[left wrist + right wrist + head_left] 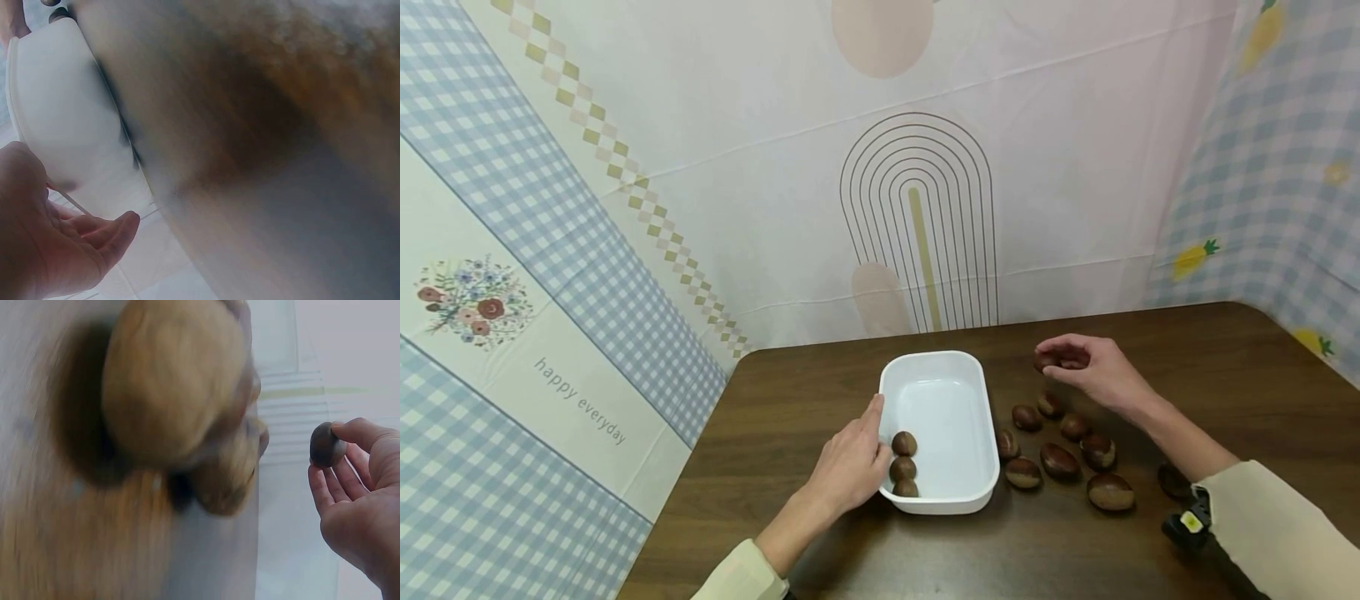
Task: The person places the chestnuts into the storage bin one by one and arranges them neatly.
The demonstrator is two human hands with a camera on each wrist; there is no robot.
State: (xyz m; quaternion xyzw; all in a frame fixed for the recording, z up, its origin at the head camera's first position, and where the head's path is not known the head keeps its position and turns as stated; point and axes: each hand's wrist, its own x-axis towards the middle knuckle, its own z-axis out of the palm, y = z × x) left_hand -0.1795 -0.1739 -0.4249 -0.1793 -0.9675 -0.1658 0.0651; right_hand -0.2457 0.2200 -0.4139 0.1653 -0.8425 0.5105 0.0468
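Note:
A white rectangular dish (pixel 951 433) with rounded corners stands on the table, three brown chestnuts (pixel 903 470) lined up along its left wall near the front corner. Against that wall rests my left hand (pixel 852 461), index finger straight along the rim. Seen from the left wrist, the left hand (pixel 69 244) has its fingers loosely bent beside the dish wall. My right hand (pixel 1093 367) is over the back right of the table and pinches a chestnut (pixel 326 445) between thumb and fingertips. Several loose chestnuts (pixel 1060 461) lie between that hand and the dish.
The dark wooden table (pixel 797 400) ends at a hung cloth (pixel 775 208) with printed arches. Another chestnut (pixel 1172 481) lies by the right sleeve, near a black wrist strap (pixel 1189 525). Blurred chestnuts (pixel 175 381) loom close in the right wrist view.

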